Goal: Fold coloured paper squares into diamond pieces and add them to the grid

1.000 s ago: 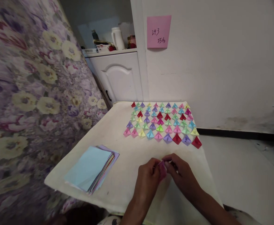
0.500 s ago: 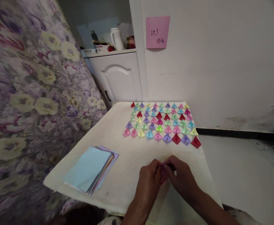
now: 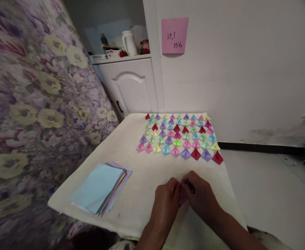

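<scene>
Between my two hands is a small piece of dark pink folded paper (image 3: 183,198), mostly covered by my fingers. My left hand (image 3: 167,198) is closed on its left side, thumb and fingers pinched together. From the right, my right hand (image 3: 200,194) pinches the upper part of the same paper with thumb and forefinger. Both hands are just above the near part of the cream-covered table (image 3: 142,198). Beyond them, rows of small folded paper pieces (image 3: 176,142) in red, pink, purple, green, blue and yellow lie on the cloth.
A stack of coloured paper sheets (image 3: 100,187), light blue on top, lies at the table's left. A floral curtain (image 3: 38,121) hangs along the left side. Behind stand a white cabinet (image 3: 131,83) and a wall with a pink note (image 3: 174,35).
My right hand's fingers have shifted slightly at the top of the pink paper, and the paper sits a little lower. The left hand keeps its pinch almost in place.
</scene>
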`<state>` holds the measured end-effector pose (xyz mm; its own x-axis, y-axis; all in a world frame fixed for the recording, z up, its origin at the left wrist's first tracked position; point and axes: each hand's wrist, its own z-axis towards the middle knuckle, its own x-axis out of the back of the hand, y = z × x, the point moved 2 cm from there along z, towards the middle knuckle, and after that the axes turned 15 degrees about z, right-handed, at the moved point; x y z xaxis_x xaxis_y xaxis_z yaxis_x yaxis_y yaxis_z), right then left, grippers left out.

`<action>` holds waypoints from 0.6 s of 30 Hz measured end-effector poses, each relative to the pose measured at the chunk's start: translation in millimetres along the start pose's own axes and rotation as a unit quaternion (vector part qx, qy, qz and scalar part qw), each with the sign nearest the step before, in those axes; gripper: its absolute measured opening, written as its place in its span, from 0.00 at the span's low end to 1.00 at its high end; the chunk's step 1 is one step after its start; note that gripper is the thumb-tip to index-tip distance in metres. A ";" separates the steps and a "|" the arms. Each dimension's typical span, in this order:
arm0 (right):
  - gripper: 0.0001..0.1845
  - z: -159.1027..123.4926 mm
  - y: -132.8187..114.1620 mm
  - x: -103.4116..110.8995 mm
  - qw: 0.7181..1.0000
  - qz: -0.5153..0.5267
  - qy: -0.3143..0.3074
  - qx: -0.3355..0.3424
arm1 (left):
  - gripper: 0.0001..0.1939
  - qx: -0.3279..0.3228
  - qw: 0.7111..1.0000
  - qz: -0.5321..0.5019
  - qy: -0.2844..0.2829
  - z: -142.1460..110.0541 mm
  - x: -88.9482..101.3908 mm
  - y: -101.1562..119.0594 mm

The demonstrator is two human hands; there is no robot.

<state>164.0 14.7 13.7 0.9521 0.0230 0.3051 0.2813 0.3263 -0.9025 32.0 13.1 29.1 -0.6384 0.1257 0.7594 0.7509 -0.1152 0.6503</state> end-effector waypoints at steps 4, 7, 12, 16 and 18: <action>0.08 0.5 0.5 -0.9 1.000 0.009 0.001 -0.005 | 0.15 0.003 1.000 0.011 -0.002 0.6 -0.7 -0.7; 0.07 0.8 2.9 -1.8 1.000 0.019 0.009 -0.017 | 0.15 0.014 1.000 0.004 -0.006 1.1 -0.7 -0.9; 0.06 0.6 5.2 -2.2 0.999 0.043 0.013 -0.018 | 0.13 0.012 1.000 -0.005 -0.002 1.2 1.3 -1.0; 0.05 1.4 2.7 -0.5 0.998 0.048 0.015 -0.029 | 0.11 0.014 0.999 -0.030 -0.005 1.5 3.6 -0.1; 0.05 2.4 1.1 0.9 0.997 0.057 0.015 -0.044 | 0.10 0.014 0.999 -0.038 -0.006 2.3 4.5 0.3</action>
<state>164.9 17.4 13.7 0.9814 0.0271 0.1901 0.1783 0.2389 -0.9545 29.8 15.9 32.7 -0.6916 0.1439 0.7078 0.7053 -0.0765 0.7047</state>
